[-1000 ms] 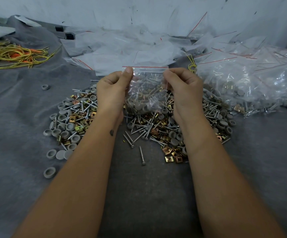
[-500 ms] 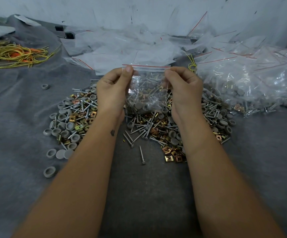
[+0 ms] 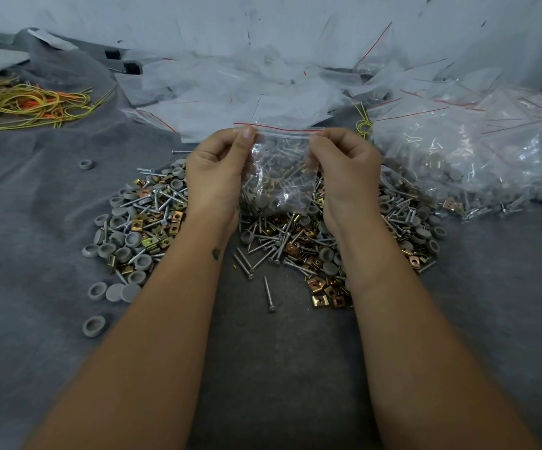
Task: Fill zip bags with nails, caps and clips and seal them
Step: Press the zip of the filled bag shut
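the left hand (image 3: 212, 172) and right hand (image 3: 347, 170) pinch, fingers clamped, the top corners of a clear, red-striped zip bag (image 3: 279, 177) holding nails, caps and clips above the loose pile (image 3: 295, 241) on the grey felt surface (image 3: 263, 368), filled bags (image 3: 477, 157) to the right, yellow wires (image 3: 26, 103) far left.

Bare forearms — small dark wrist tattoo (image 3: 216, 253)

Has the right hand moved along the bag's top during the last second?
Yes. The right hand slid slightly rightward along the zip bag, away from the left hand, judged against the fixed parts pile.
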Motion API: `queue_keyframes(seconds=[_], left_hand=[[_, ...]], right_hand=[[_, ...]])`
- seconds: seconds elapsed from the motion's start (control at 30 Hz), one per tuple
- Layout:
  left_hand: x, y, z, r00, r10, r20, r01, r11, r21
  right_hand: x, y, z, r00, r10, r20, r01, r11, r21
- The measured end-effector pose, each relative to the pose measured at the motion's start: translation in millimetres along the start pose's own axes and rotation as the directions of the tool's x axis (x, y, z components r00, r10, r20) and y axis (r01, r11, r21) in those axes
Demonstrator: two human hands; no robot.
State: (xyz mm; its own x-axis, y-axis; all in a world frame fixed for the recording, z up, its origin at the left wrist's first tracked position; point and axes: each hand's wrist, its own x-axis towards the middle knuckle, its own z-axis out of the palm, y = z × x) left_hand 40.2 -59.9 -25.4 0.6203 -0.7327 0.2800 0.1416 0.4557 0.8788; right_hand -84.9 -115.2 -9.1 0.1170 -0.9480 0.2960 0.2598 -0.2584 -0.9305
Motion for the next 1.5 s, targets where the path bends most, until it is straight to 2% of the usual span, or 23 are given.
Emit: queue_keyframes(seconds=[0.33,0.47,0.73,0.83,0.97,1.1,1.37,1.5], left_hand=[[-1.6,-0.5,3.2,1.000,0.002,-0.005,-0.002,1.000,-0.019],[-1.8,1.1,3.2,1.000,-0.002,0.011,0.002,1.000,-0.023],[-2.4,1.5,3.9,0.997,-0.053,0.063,0.053,0.999,-0.005],[-3.0,1.3,3.5,0.989,-0.083,0.125,0.081,0.996,0.020],[-5.9,0.6,5.4,0.983,-0.051,0.177,0.056,0.998,-0.028],[-6.9,1.3,6.4,0.977,-0.057,0.208,0.055,0.998,0.016],[-7.9,2.4,7.4,0.970,-0.035,0.242,0.026,0.999,0.038],[-5.9,4.4,6.1,0.983,-0.030,0.183,0.020,0.998,0.055]], right_hand=[[-1.1,0.9,2.1,0.999,-0.018,0.052,0.021,0.998,-0.066],[0.2,0.7,2.3,0.998,-0.013,0.059,0.014,1.000,-0.025],[-1.5,-0.1,2.9,0.995,-0.037,0.096,0.040,0.999,-0.028],[-2.1,-1.0,3.7,0.994,-0.026,0.111,0.024,1.000,0.014],[-5.3,-2.1,5.6,0.980,-0.042,0.193,0.038,0.999,0.022],[-5.1,-1.0,5.8,0.986,-0.060,0.153,0.059,0.998,0.011],[-5.0,-2.2,4.7,0.982,-0.046,0.185,0.047,0.999,-0.004],[-3.6,-1.3,2.1,0.978,-0.043,0.204,0.052,0.998,-0.039]])
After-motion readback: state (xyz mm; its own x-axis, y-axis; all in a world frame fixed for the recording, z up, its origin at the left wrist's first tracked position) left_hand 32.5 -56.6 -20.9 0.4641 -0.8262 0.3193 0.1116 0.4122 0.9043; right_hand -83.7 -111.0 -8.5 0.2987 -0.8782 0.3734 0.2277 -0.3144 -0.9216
